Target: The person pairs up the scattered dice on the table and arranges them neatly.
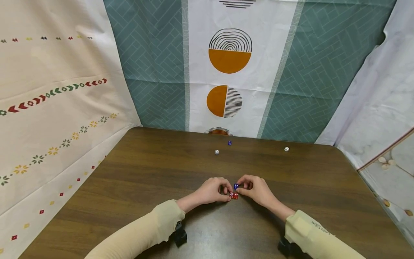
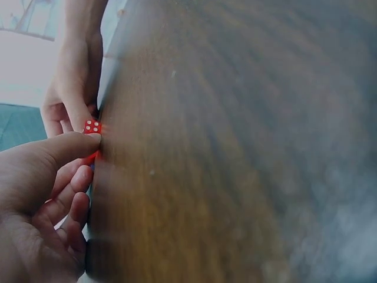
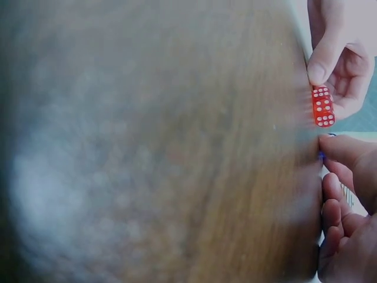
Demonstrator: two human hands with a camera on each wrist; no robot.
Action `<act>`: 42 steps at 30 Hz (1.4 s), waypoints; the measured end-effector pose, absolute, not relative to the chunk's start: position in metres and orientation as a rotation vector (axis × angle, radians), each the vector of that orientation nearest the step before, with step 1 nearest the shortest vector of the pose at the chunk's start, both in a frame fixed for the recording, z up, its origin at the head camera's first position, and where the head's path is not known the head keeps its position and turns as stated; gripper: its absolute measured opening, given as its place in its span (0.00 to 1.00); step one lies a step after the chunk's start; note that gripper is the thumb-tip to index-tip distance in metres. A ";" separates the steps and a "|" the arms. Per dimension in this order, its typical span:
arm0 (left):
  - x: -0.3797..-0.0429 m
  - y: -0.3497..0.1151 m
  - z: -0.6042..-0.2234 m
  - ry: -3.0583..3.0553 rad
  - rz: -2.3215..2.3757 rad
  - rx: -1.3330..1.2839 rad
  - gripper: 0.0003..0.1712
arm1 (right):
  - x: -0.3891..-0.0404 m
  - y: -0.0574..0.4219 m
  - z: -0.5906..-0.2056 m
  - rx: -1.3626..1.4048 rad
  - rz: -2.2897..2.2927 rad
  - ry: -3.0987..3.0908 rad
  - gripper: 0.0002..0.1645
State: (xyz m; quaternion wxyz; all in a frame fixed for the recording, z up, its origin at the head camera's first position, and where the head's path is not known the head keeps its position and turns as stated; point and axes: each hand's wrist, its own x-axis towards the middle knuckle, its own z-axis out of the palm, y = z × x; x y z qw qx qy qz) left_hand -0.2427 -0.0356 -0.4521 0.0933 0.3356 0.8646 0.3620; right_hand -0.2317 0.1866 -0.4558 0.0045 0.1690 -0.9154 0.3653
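Observation:
Two red dice with white dots stand side by side near the middle of the table, the left one (image 1: 231,195) against the right one (image 1: 235,196). My left hand (image 1: 211,190) pinches the left red die between thumb and fingers. Just behind the red pair, a blue die (image 1: 236,186) is pinched by my right hand (image 1: 256,189). In the right wrist view the red dice (image 3: 323,106) show clearly beyond the right thumb, while the blue die (image 3: 321,155) is mostly hidden by it. The left thumb partly covers the red die (image 2: 92,126) in the left wrist view.
Farther back on the brown wooden table (image 1: 155,162) lie another blue die (image 1: 230,143) and a white die (image 1: 217,152). A second white die (image 1: 286,149) sits toward the back right. Patterned cloth (image 1: 155,72) hangs behind the table and along both sides.

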 end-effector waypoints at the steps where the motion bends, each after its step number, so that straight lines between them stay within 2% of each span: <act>1: -0.243 -0.036 -0.452 2.558 1.079 0.999 0.09 | -0.232 0.187 -0.456 0.533 1.148 -2.867 0.08; 20: -0.255 -0.043 -0.441 2.403 1.024 1.014 0.11 | -0.232 0.186 -0.454 0.513 1.156 -2.888 0.08; 28: -0.283 -0.046 -0.424 2.288 0.983 1.016 0.11 | -0.233 0.185 -0.454 0.533 1.155 -2.888 0.08; 42: -0.349 -0.014 -0.412 2.672 0.847 0.937 0.13 | -0.234 0.188 -0.454 0.520 1.174 -2.912 0.09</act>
